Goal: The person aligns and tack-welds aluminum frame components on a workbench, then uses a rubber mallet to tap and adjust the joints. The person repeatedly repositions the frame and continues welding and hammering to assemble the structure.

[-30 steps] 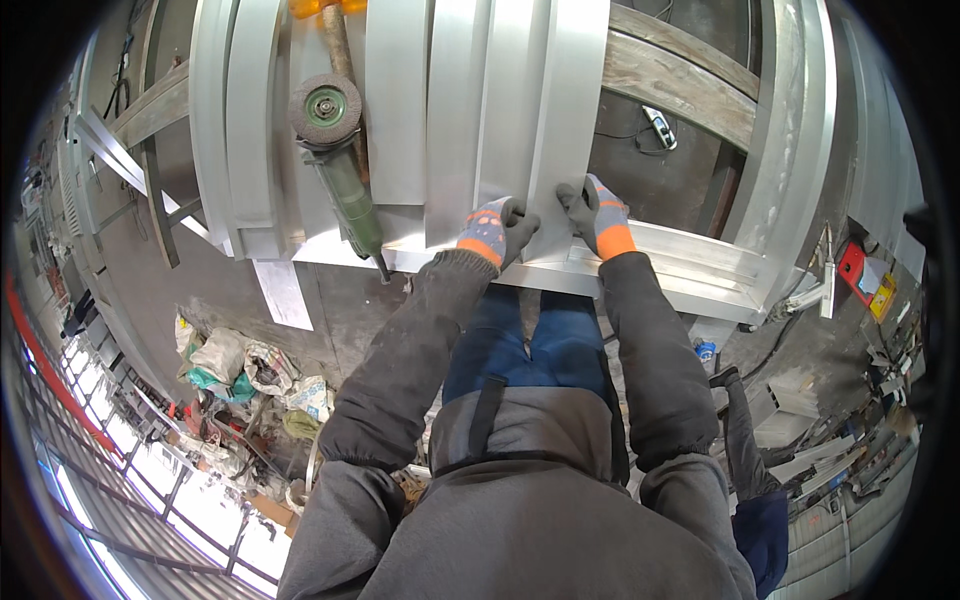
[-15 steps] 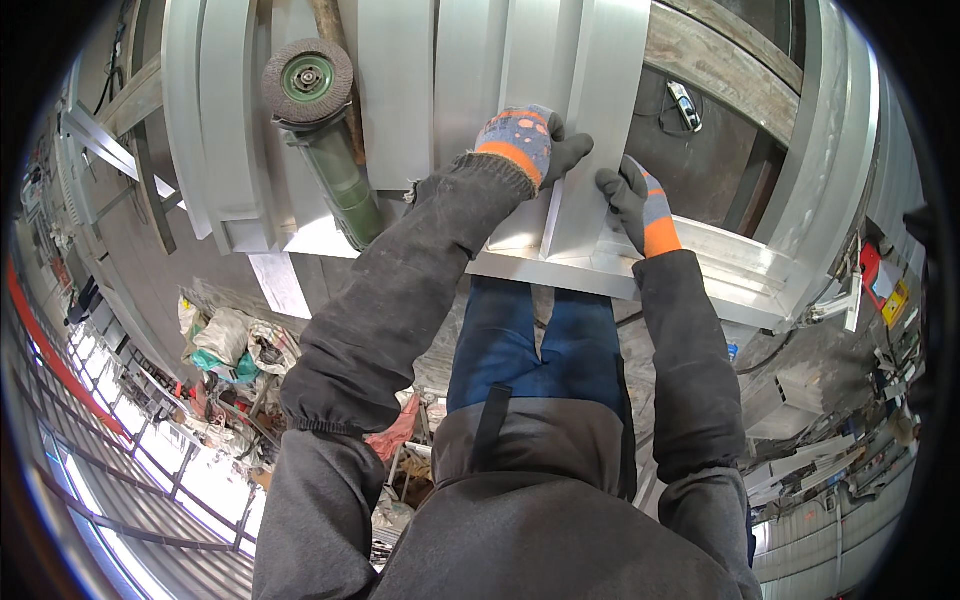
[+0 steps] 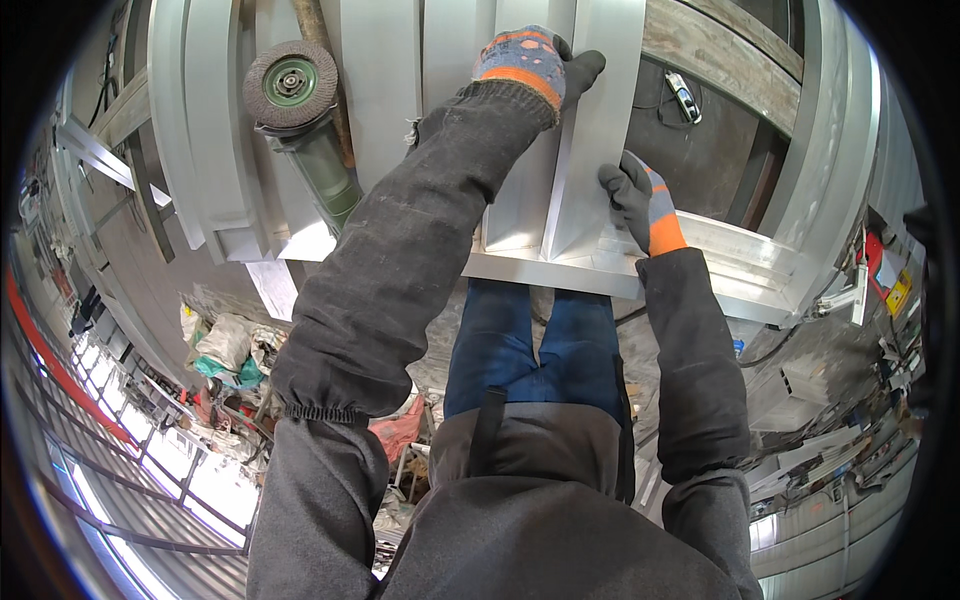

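Both my hands wear grey work gloves with orange bands. My left hand (image 3: 535,62) is closed over the raised edge of a long silver metal profile (image 3: 592,130), its thumb pointing right; most of its fingers are hidden. Nearer to me, my right hand (image 3: 640,200) has its fingers curled at the right side of the same profile. The profile's near end meets a metal crosspiece (image 3: 540,268) in front of my legs. To the left, an angle grinder (image 3: 305,130) with a flap disc lies disc-up, partly behind my left sleeve.
More metal profiles (image 3: 380,90) lie side by side under and beyond the grinder. At the right, a small cased device (image 3: 684,98) with a cable sits below a worn beam (image 3: 720,65). Bags and scraps (image 3: 225,350) are heaped on the floor at lower left.
My left hand has slid away from me along the profile, its arm stretching farther. The right hand stays near the profile's near end. The view has shifted slightly.
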`<action>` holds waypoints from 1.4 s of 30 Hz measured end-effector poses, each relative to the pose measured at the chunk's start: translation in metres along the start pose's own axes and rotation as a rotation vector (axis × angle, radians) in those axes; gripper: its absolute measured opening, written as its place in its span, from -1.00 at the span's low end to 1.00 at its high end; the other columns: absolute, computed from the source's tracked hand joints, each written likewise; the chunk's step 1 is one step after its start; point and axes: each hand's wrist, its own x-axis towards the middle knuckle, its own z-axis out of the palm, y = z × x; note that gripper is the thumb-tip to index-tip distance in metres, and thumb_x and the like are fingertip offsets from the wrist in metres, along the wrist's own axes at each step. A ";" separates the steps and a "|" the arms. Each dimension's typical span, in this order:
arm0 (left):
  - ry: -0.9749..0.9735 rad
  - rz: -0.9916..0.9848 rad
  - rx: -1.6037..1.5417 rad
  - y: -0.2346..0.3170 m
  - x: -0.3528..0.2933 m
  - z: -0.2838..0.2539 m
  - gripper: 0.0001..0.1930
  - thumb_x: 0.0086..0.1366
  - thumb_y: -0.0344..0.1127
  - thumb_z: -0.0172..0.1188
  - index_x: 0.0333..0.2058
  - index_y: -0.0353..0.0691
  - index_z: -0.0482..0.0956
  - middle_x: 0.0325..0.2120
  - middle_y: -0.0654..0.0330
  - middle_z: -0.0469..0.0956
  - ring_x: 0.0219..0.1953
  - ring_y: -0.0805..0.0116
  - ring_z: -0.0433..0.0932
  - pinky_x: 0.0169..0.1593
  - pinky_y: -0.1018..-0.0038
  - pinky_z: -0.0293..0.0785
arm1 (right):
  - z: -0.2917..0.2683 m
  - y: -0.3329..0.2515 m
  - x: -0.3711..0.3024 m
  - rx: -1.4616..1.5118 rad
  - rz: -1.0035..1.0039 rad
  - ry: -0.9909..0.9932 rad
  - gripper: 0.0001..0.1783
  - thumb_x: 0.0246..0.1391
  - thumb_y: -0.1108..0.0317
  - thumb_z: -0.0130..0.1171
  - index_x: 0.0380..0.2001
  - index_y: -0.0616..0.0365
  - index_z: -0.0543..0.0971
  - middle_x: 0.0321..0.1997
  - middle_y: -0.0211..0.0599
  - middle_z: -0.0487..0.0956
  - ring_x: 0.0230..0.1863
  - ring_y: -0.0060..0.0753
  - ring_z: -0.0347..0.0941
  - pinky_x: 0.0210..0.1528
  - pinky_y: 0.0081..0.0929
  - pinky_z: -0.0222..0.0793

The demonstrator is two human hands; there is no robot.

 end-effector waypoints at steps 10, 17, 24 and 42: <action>-0.054 -0.095 -0.214 0.022 0.027 -0.012 -0.42 0.16 0.13 0.34 -0.25 -0.43 0.68 -0.43 -0.11 0.67 -0.31 0.03 0.66 -0.14 0.19 0.58 | 0.002 0.001 0.001 0.004 -0.024 0.010 -0.59 0.31 0.07 0.18 -0.02 0.21 0.56 -0.32 -0.57 0.48 -0.36 -0.70 0.27 -0.31 -0.59 0.26; -0.025 -0.005 -0.022 0.012 0.038 0.001 -0.38 0.23 0.16 0.28 -0.13 -0.42 0.68 -0.14 -0.24 0.66 0.00 -0.12 0.62 0.14 0.16 0.50 | 0.001 0.002 0.003 -0.005 -0.012 -0.004 -0.63 0.30 0.12 0.20 -0.02 0.19 0.59 -0.39 -0.62 0.47 -0.52 -0.78 0.17 -0.53 -0.65 0.14; 0.049 0.099 0.155 0.012 0.039 0.004 -0.38 0.21 0.18 0.30 -0.11 -0.38 0.68 -0.14 -0.21 0.66 0.02 -0.12 0.61 0.12 0.14 0.51 | 0.004 0.000 0.001 0.042 0.115 0.045 -0.68 0.27 0.15 0.15 -0.11 0.18 0.58 -0.46 -0.63 0.35 -0.57 -0.78 0.13 -0.57 -0.66 0.06; 0.168 0.080 0.049 0.006 0.036 0.016 -0.35 0.20 0.19 0.31 -0.08 -0.38 0.63 -0.10 -0.26 0.61 0.02 -0.19 0.58 0.13 0.11 0.51 | 0.008 0.003 -0.001 -0.038 0.001 0.097 -0.53 0.31 -0.03 0.19 -0.06 0.22 0.60 -0.43 -0.65 0.41 -0.49 -0.78 0.17 -0.50 -0.64 0.12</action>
